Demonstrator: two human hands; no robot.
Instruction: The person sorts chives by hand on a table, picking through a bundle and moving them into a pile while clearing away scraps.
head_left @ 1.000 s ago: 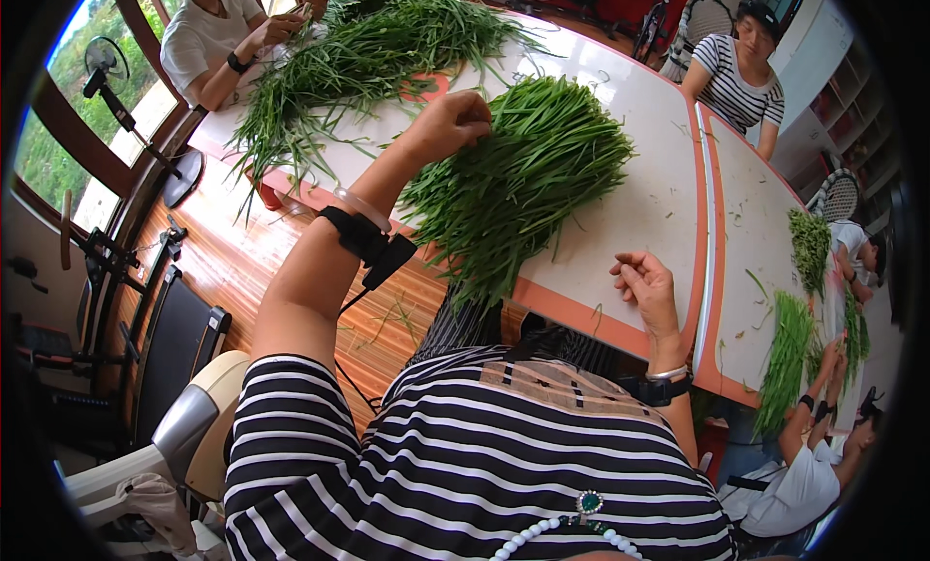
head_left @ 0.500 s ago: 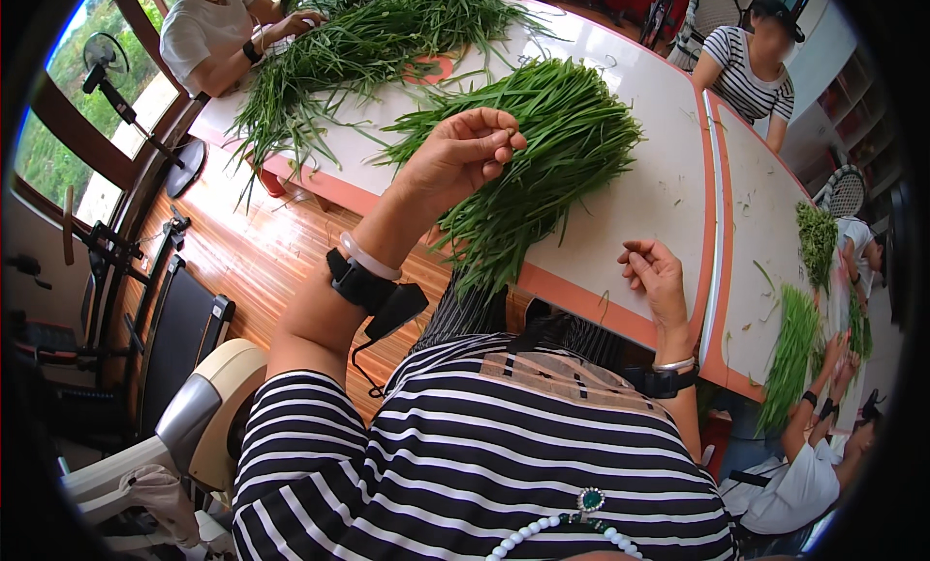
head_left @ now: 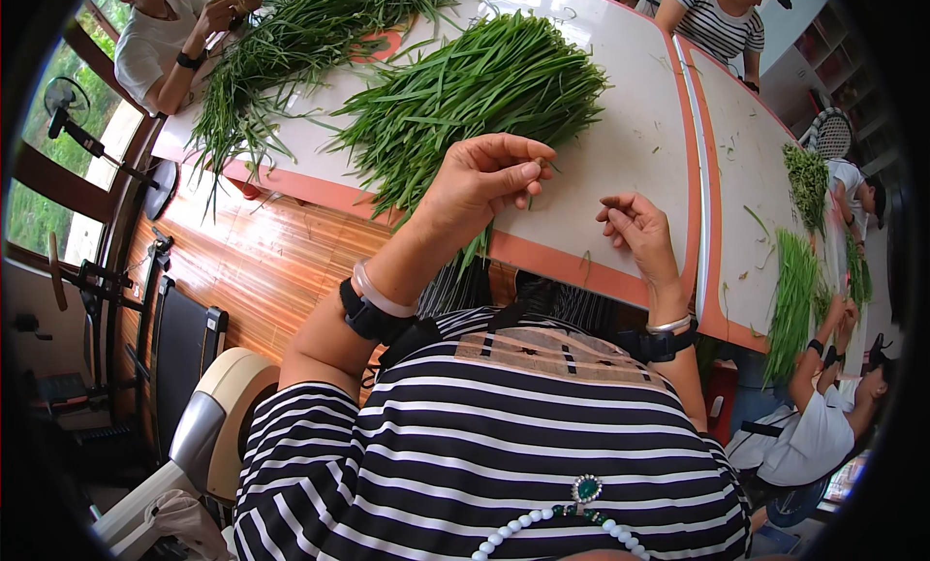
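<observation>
My left hand (head_left: 496,178) is raised over the table's near edge, thumb and fingertips pinched together. Something tiny and dark shows at the fingertips, too small to name. Just beyond it lies a thick heap of long, flat green leaves (head_left: 475,91) that look like garlic chives, some hanging over the edge. To the right, my right hand (head_left: 641,233) hovers above the table's pink border, loosely curled with its fingers apart. Nothing shows in its grasp. Both wrists wear black straps and bangles.
The white table (head_left: 639,96) has a pink rim and scattered leaf bits. Another leaf pile (head_left: 281,52) lies far left by a person in white (head_left: 155,47). More bunches (head_left: 796,280) lie right, near other people. A treadmill (head_left: 184,348) and fan (head_left: 66,106) stand left.
The view has shifted, so the table and heap appear higher and farther left. My hands have come closer together, the left still pinched. The person at far left has raised their hands.
</observation>
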